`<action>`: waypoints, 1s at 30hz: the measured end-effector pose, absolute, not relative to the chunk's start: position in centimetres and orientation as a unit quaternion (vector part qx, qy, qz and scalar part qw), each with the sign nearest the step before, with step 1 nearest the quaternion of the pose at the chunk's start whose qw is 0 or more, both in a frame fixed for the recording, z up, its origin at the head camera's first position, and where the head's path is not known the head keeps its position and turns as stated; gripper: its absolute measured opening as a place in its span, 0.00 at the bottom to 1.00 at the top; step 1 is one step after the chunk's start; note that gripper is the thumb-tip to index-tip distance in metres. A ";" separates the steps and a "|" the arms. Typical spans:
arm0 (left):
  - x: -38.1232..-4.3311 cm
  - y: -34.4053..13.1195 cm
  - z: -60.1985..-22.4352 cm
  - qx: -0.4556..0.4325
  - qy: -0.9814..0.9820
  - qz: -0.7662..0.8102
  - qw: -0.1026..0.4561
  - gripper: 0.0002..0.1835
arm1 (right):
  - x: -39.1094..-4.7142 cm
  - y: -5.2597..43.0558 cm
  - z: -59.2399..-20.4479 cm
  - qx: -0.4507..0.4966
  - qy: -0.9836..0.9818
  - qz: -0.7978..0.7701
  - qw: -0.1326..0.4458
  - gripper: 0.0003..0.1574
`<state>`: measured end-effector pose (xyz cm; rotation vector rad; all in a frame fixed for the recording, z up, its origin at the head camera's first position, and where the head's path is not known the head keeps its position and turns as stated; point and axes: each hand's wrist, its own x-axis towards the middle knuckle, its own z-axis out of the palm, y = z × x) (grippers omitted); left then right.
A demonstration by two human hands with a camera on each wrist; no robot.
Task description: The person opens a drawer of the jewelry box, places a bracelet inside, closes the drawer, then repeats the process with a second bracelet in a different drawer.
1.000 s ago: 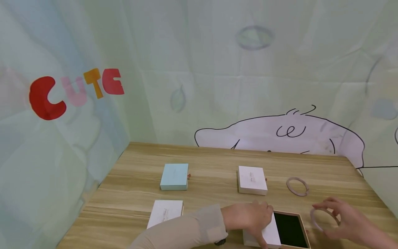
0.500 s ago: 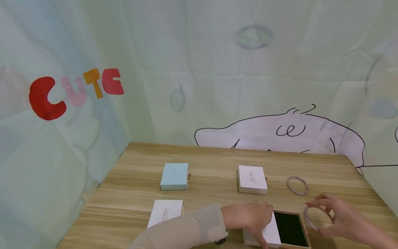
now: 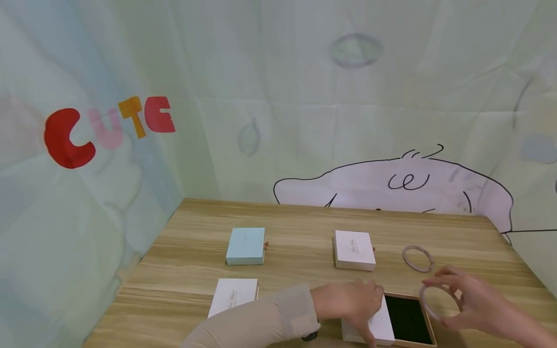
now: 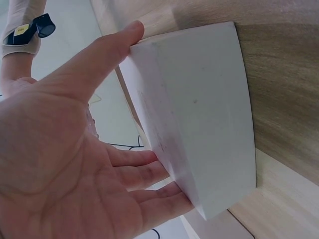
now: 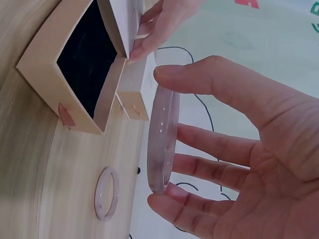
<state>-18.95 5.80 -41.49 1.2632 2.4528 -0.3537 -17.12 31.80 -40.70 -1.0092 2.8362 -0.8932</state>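
Observation:
My left hand (image 3: 348,302) grips the white sleeve of a jewelry box (image 3: 383,326) at the front of the table. In the left wrist view, its thumb and fingertips hold opposite edges of the white box (image 4: 209,114). The box's drawer (image 5: 45,79) is slid out to the right and shows a dark lining. My right hand (image 3: 480,299) holds a pale lavender bangle (image 3: 425,304) just right of the drawer. In the right wrist view, the thumb and fingertips pinch the bangle (image 5: 162,142) at opposite sides. A second bangle (image 3: 406,261) lies behind on the table.
A light blue box (image 3: 245,245) stands at the back left, a white box (image 3: 354,249) at the back middle. Another white box (image 3: 232,295) sits at the front left, partly behind my left sleeve (image 3: 261,316). A printed curtain (image 3: 261,96) borders the wooden table (image 3: 296,232).
My right hand has moved left with the bangle, closer to the drawer. My left hand keeps its hold on the box in the same place.

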 end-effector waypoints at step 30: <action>-18.9 5.9 -41.4 0.448 0.865 -0.142 0.176 0.51 | -17.3 29.0 -41.2 -0.293 0.912 -0.261 0.117 0.38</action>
